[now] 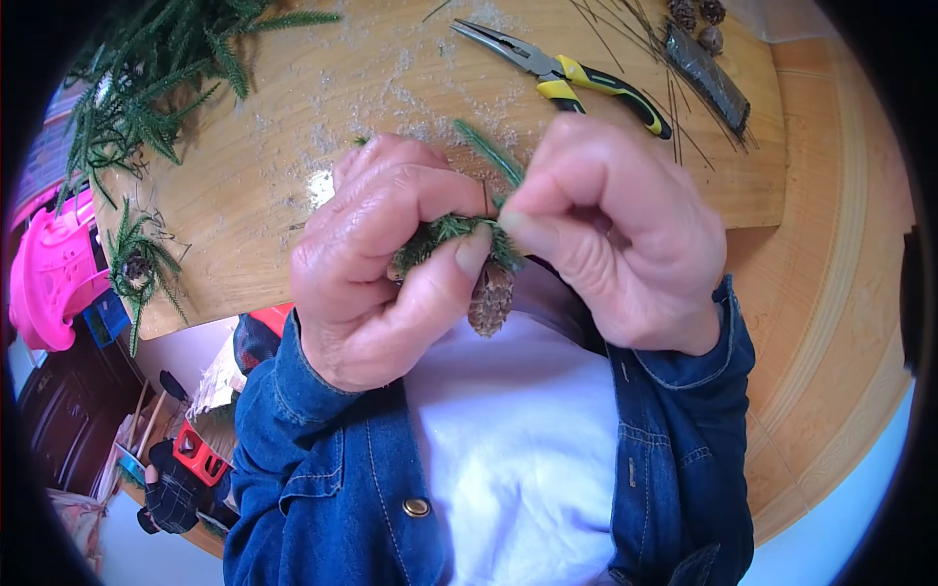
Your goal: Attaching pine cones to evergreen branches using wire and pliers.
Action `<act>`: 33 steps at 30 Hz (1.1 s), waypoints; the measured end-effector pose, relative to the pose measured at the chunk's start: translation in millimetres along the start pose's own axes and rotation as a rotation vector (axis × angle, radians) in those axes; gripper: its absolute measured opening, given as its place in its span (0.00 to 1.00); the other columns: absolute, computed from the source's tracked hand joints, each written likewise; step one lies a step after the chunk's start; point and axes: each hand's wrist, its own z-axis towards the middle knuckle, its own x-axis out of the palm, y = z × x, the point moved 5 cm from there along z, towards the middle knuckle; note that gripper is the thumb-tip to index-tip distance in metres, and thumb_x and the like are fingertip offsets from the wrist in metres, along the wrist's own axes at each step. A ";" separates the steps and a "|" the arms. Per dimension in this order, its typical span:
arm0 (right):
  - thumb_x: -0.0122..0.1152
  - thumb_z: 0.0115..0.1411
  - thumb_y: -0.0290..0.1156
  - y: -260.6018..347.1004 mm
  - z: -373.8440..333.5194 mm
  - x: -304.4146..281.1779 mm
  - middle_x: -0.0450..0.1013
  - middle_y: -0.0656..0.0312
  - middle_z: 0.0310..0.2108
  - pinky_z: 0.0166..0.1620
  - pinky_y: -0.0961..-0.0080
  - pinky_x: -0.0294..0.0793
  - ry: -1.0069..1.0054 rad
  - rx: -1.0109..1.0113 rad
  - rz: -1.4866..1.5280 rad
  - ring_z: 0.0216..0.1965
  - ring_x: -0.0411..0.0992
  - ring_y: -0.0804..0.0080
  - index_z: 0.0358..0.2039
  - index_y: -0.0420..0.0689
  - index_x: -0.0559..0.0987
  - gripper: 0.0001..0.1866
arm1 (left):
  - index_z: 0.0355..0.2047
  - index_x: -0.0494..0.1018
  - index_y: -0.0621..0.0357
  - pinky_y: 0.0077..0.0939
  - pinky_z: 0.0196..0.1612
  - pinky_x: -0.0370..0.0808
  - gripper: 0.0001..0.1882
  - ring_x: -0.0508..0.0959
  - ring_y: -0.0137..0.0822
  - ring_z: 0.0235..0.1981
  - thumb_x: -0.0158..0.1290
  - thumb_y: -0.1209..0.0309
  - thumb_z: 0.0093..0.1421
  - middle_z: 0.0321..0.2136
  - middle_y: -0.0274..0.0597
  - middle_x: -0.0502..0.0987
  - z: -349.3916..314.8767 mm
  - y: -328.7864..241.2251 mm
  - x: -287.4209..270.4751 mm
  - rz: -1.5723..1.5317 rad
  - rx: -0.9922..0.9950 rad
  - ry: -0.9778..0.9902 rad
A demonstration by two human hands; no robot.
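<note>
My left hand point(366, 264) is closed round a small bunch of green artificial pine sprigs point(430, 239), its thumb pressing on them from the near side. A brown pine cone point(490, 305) hangs below the thumb, next to the greenery. Thumb and forefinger of my right hand point(625, 234) pinch together at the right side of the bunch. A green sprig point(484, 146) sticks out beyond those fingertips toward the far side. A thin dark stem or wire stands up between the hands. What exactly the right fingertips grip is mostly hidden.
Long-nose pliers point(567, 76) with yellow and black handles lie on the wooden table point(244, 234), among clear crumbs. Thin wires point(635, 34), a dark packet point(708, 78) and pine cones point(711, 41) lie far right. Pine branches point(147, 88) cover the far left; a pink plastic chair point(54, 273) stands beyond.
</note>
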 end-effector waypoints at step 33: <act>0.60 0.36 0.27 37.8 32.4 9.5 0.64 0.60 0.21 0.19 0.77 0.62 0.446 -0.365 -0.384 0.20 0.63 0.68 0.24 0.37 0.72 0.13 | 0.30 0.72 0.59 0.31 0.38 0.63 0.09 0.70 0.41 0.28 0.57 0.75 0.47 0.25 0.40 0.72 -4.3 -6.4 -20.8 -0.096 -0.107 0.143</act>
